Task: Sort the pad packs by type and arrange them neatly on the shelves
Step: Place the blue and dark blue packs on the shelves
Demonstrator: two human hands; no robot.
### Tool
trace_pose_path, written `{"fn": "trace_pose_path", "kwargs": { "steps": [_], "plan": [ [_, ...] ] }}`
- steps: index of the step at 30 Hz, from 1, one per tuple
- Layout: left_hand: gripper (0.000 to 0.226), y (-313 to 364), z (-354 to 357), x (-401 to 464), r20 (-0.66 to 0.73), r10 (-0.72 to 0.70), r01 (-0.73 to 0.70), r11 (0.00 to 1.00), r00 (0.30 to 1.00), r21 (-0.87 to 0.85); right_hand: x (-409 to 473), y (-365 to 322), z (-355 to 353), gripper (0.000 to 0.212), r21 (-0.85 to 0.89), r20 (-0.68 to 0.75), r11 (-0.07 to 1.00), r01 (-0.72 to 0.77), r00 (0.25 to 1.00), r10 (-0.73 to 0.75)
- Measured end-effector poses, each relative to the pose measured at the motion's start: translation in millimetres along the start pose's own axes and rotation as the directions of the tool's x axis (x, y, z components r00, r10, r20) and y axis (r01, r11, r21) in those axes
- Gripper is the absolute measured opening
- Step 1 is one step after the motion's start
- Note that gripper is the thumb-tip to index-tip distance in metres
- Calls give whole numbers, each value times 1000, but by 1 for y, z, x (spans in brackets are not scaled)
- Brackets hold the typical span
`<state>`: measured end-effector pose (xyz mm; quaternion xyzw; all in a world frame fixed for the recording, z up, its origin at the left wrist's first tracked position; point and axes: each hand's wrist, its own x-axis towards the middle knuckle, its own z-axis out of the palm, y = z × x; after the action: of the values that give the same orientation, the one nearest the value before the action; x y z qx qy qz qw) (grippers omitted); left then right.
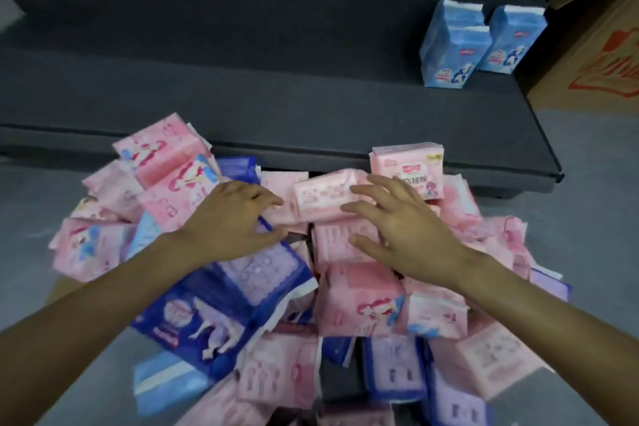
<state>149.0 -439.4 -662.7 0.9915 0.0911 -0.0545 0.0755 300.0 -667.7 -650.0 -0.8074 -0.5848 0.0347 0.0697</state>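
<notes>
Left hand (230, 220) and right hand (403, 230) open, fingers spread, bracketing pale pink pack (325, 197) atop mixed pile (359, 297) on floor; two light-blue packs (480, 43) upright on shelf (276, 107); risk: loose heap slides, neighbouring types get grabbed together

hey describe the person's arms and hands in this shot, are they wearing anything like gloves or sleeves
Both forearms come in bare from the bottom corners: no sleeves reach into view. The left hand and right hand are ungloved, and no rings, watch, wristband or other markings show on them. The picture is slightly motion-blurred, so very fine details such as nail polish cannot be told.
</notes>
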Motion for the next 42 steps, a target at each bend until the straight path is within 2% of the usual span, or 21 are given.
{"fn": "trace_pose_path", "kwargs": {
  "steps": [2, 3, 5, 8, 10, 12, 14, 16, 19, 21, 23, 26, 29, 31, 36, 39, 42],
  "plan": [
    [75, -9, 15, -22, 0, 32, -32, 998, 999, 63, -1, -26, 18, 63, 42, 157, 997, 60, 985, -66],
    [75, -10, 19, -30, 12, 47, -47, 996, 999, 75, -3, -36, 28, 68, 9, 224, 996, 92, 970, -92],
    [74, -9, 23, -42, 20, 93, -94, 993, 996, 74, -7, -58, 45, 67, -77, 273, 984, 158, 953, -132],
    [71, -8, 23, -56, -14, 192, -192, 981, 981, 8, -11, -81, 48, 60, -49, 172, 987, 153, 975, -142],
    [53, -15, 21, -72, -173, 218, -239, 964, 961, -116, -12, -96, 40, 61, 73, 47, 985, 155, 986, -159],
    [31, -25, 14, -96, -380, 98, -201, 949, 920, -241, -8, -112, 33, 57, 131, -46, 955, 264, 964, -261],
    [17, -39, 14, -129, -448, -81, -90, 933, 890, -348, 0, -129, 33, 51, 80, -75, 897, 434, 900, -429],
    [24, -51, 28, -165, -351, -182, 28, 916, 919, -401, 18, -151, 39, 45, 46, -74, 840, 541, 840, -538],
    [46, -55, 67, -214, -78, -178, 148, 943, 981, -297, 61, -184, 51, 30, -58, -109, 799, 598, 792, -601],
    [71, -49, 95, -233, 73, -172, 184, 957, 982, -225, 95, -202, 56, 23, -155, -112, 788, 596, 782, -613],
    [88, -40, 113, -240, 118, -191, 212, 956, 974, -201, 129, -217, 62, 24, -258, -54, 740, 621, 756, -653],
    [99, -38, 121, -241, 82, -196, 207, 962, 977, -179, 171, -239, 71, 23, -368, 139, 651, 664, 732, -668],
    [95, -58, 118, -248, 36, -235, 238, 958, 971, -160, 191, -241, 74, 44, -351, 428, 639, 684, 724, -540],
    [93, -84, 116, -259, -10, -322, 316, 936, 947, -157, 191, -240, 67, 61, -390, 537, 614, 687, 711, -454],
    [81, -134, 101, -270, -32, -461, 451, 877, 887, -167, 190, -250, 68, 83, -509, 559, 497, 702, 709, -430],
    [88, -145, 93, -269, 1, -502, 493, 849, 865, -188, 200, -255, 67, 68, -521, 562, 430, 738, 675, -477],
    [93, -150, 89, -270, -59, -540, 521, 831, 840, -194, 201, -255, 71, 63, -494, 591, 367, 788, 615, -522]
  ]
}}
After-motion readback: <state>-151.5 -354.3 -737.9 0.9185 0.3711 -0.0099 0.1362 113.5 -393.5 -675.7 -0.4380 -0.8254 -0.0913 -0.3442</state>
